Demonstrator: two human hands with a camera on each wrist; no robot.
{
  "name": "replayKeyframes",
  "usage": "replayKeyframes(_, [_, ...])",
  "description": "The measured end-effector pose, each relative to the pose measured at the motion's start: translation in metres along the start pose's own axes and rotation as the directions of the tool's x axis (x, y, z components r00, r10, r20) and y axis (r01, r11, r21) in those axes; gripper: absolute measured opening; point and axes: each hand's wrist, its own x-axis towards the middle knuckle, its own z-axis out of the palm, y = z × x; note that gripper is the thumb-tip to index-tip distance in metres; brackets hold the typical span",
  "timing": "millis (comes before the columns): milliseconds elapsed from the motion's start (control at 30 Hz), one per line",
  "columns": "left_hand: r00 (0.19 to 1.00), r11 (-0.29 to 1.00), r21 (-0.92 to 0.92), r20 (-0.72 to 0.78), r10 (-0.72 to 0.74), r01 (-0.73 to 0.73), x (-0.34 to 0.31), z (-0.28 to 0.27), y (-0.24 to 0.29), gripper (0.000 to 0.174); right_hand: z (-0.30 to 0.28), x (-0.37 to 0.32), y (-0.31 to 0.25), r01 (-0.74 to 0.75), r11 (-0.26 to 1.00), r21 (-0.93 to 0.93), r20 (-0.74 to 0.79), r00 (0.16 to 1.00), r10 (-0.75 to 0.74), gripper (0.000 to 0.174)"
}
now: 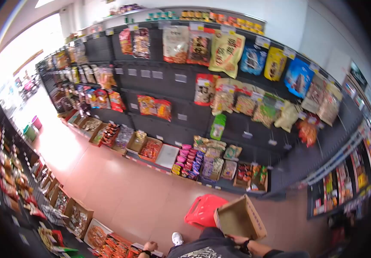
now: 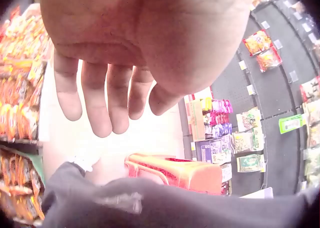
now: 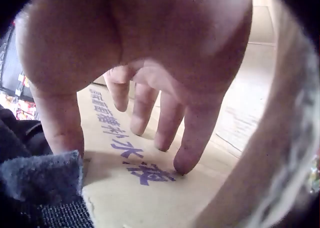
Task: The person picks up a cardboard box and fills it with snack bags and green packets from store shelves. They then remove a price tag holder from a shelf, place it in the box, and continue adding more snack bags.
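Note:
My right hand point(image 1: 237, 239) holds an open-topped cardboard box point(image 1: 248, 210) at its near edge, beside my body. In the right wrist view, the fingers point(image 3: 187, 160) press on the box's flat side, printed with purple characters, while the thumb reaches down at its left edge. Bare brown cardboard shows inside the box in the head view. My left hand point(image 2: 145, 42) hangs with loosely bent fingers and nothing in them, near bins of orange-wrapped snacks point(image 1: 112, 247). A red plastic stool point(image 1: 205, 210) stands on the floor right beside the box.
Ahead runs a dark shelf wall point(image 1: 164, 90) hung with bagged snacks, with open boxes of packets point(image 1: 151, 148) along its base. Another snack rack point(image 1: 9, 172) lines the left. At the right stands a shelf of colourful packets point(image 1: 344, 185). Pinkish floor tiles point(image 1: 121, 180) lie between.

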Motion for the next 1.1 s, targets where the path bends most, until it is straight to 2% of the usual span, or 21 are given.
replayKeyframes(33, [0.986,0.972,-0.213,0.109,0.127,-0.102,0.035,-0.005,-0.024,0.028,-0.011,-0.011,-0.032,-0.059,0.998,-0.037,0.076,0.995,0.062,0.046])
replayKeyframes(67, [0.997,0.982,-0.178,0.028,0.066,-0.060,0.022,-0.007,-0.007,0.028,-0.002,0.003,0.015,-0.047,0.994,-0.097,0.066,0.996,0.053,0.049])
replayKeyframes(100, [0.996,0.997,-0.004,-0.059,0.074,-0.074,0.023,-0.023,0.006,0.028,0.001,-0.007,-0.014,0.028,0.973,0.230,0.065,0.997,-0.044,0.051])
replayKeyframes(133, [0.998,0.989,-0.142,-0.059,0.024,-0.032,0.014,-0.030,0.030,0.028,0.014,0.021,0.024,0.148,0.955,0.256,0.019,0.987,-0.158,0.053])
replayKeyframes(167, [0.997,0.982,-0.183,-0.070,0.034,-0.047,0.006,-0.038,0.042,0.026,0.023,0.024,0.028,0.048,0.974,0.221,-0.048,0.998,-0.038,0.062])
replayKeyframes(200, [0.999,0.977,-0.210,-0.049,0.010,-0.020,0.009,-0.043,0.045,0.026,0.030,0.028,0.022,-0.079,0.921,0.382,-0.013,0.996,0.091,0.062])
replayKeyframes(233, [0.999,0.972,-0.237,-0.031,-0.011,0.003,0.013,-0.049,0.049,0.025,0.042,0.033,0.014,-0.075,0.911,0.405,-0.041,0.994,0.100,0.062])
replayKeyframes(333, [0.975,0.975,-0.201,0.218,-0.051,0.096,0.044,-0.047,0.033,0.027,0.059,0.044,0.004,-0.001,0.924,0.382,-0.203,0.975,0.085,0.058])
replayKeyframes(367, [0.987,0.992,-0.079,0.136,-0.087,0.098,0.029,-0.035,0.044,0.028,0.063,0.046,-0.004,-0.072,0.971,0.228,-0.232,0.965,0.126,0.054])
replayKeyframes(400, [0.978,0.994,0.065,0.183,-0.102,0.092,0.029,-0.028,0.047,0.030,0.065,0.046,-0.012,-0.150,0.986,0.070,-0.258,0.952,0.163,0.051])
replayKeyframes(433, [0.971,0.987,0.136,0.211,-0.112,0.085,0.029,-0.021,0.046,0.029,0.066,0.050,-0.011,-0.148,0.984,0.094,-0.278,0.946,0.169,0.051])
replayKeyframes(500, [0.963,0.998,0.053,0.262,-0.058,0.046,0.015,-0.014,0.061,0.022,0.069,0.069,-0.013,-0.278,0.959,0.062,-0.240,0.928,0.285,0.048])
replayKeyframes(567, [0.934,0.968,0.059,0.284,0.217,-0.243,0.005,-0.022,0.079,0.021,0.068,0.079,-0.006,-0.325,0.942,0.078,-0.189,0.923,0.334,0.046])
replayKeyframes(633, [0.892,0.953,0.034,0.366,0.267,-0.300,0.020,-0.029,0.092,0.023,0.060,0.087,0.002,-0.344,0.932,0.118,-0.135,0.924,0.358,0.044])
replayKeyframes(667, [0.866,0.902,0.110,0.351,0.357,-0.417,0.022,-0.029,0.101,0.023,0.059,0.091,0.006,-0.355,0.925,0.139,-0.107,0.923,0.370,0.043])
replayKeyframes(700, [0.864,0.902,0.120,0.363,0.349,-0.415,0.022,-0.031,0.110,0.023,0.057,0.095,0.008,-0.363,0.918,0.163,-0.080,0.922,0.379,0.042])
replayKeyframes(767, [0.998,0.996,0.092,0.063,0.014,-0.020,0.010,-0.033,0.140,0.026,0.058,0.103,0.014,-0.386,0.899,0.207,-0.034,0.915,0.401,0.041])
replayKeyframes(933, [0.989,0.993,0.115,0.146,-0.009,-0.008,0.032,-0.056,0.159,0.030,0.061,0.114,0.013,-0.466,0.828,0.312,0.045,0.878,0.477,0.036])
replayKeyframes(1033, [0.971,0.958,0.236,0.210,0.112,-0.162,0.076,-0.068,0.167,0.029,0.072,0.123,0.021,-0.470,0.837,0.280,0.022,0.875,0.484,0.032])
replayKeyframes(1067, [0.939,0.895,0.323,0.257,0.229,-0.307,0.096,-0.074,0.166,0.028,0.077,0.128,0.024,-0.457,0.856,0.243,-0.002,0.882,0.472,0.031])
replayKeyframes(1100, [0.857,0.739,0.439,0.324,0.400,-0.511,0.117,-0.083,0.170,0.028,0.085,0.135,0.028,-0.432,0.885,0.170,-0.035,0.895,0.444,0.030])
